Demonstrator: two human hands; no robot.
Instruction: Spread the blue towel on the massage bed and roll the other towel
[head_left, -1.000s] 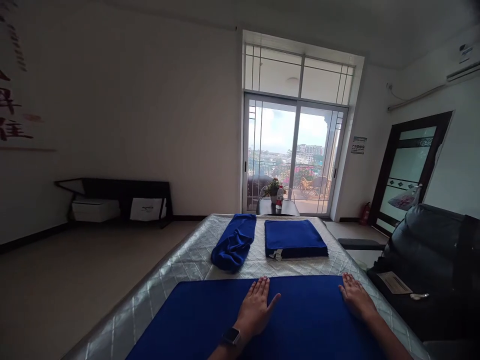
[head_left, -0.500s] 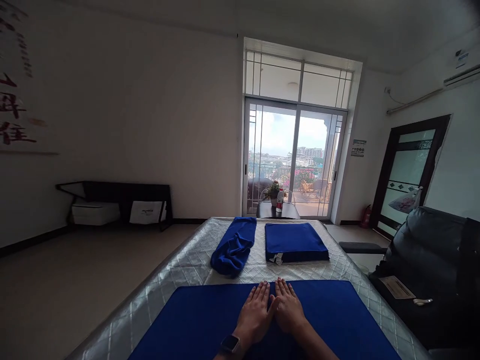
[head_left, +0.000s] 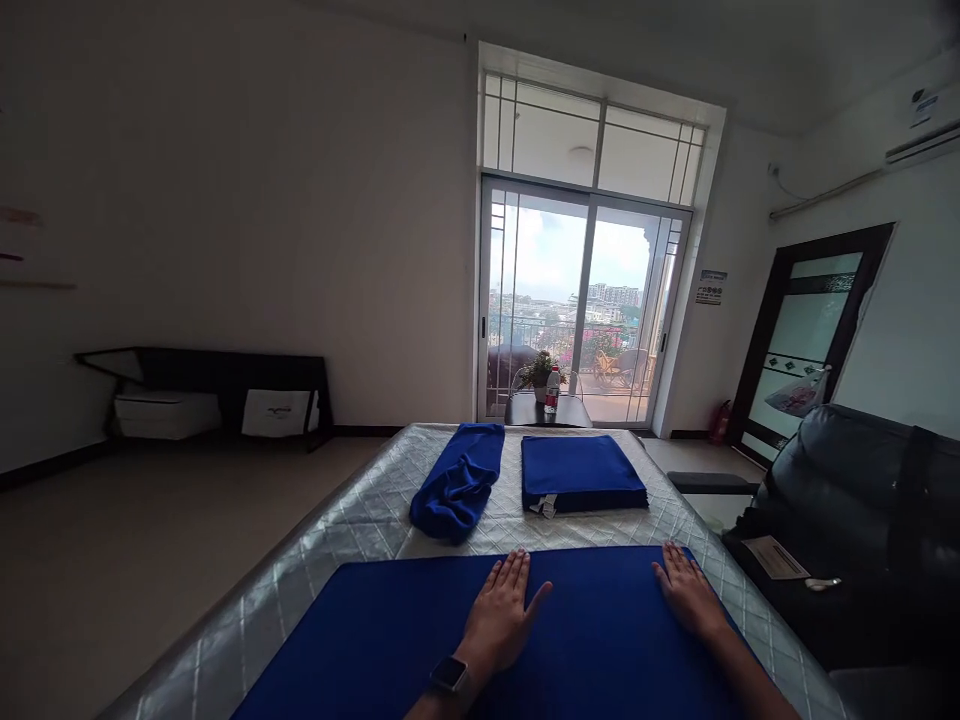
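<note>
A blue cloth [head_left: 397,630] lies spread flat across the near part of the table, its lower part cut off by the frame. My left hand [head_left: 499,612] rests palm down near the middle of its far edge, fingers stretched and thumb apart; a dark watch is on that wrist. Flat at the cloth's far right corner lies my right hand [head_left: 688,590], fingers extended. Beyond the cloth, a neat stack of folded blue cloths [head_left: 581,468] with white tags sits at centre right. Left of it lies a loosely bunched blue cloth [head_left: 459,485].
A silvery quilted cover [head_left: 341,525] lies over the table. To the right stands a black leather sofa [head_left: 855,510] with a card on it. Past the far end, a small table holds a potted plant [head_left: 538,372] and a bottle [head_left: 553,390]. A low black bench [head_left: 232,365] stands at left.
My right hand has slid right from beside my left hand to the cloth's far right corner. My left hand stays near the middle. The camera view has shifted slightly.
</note>
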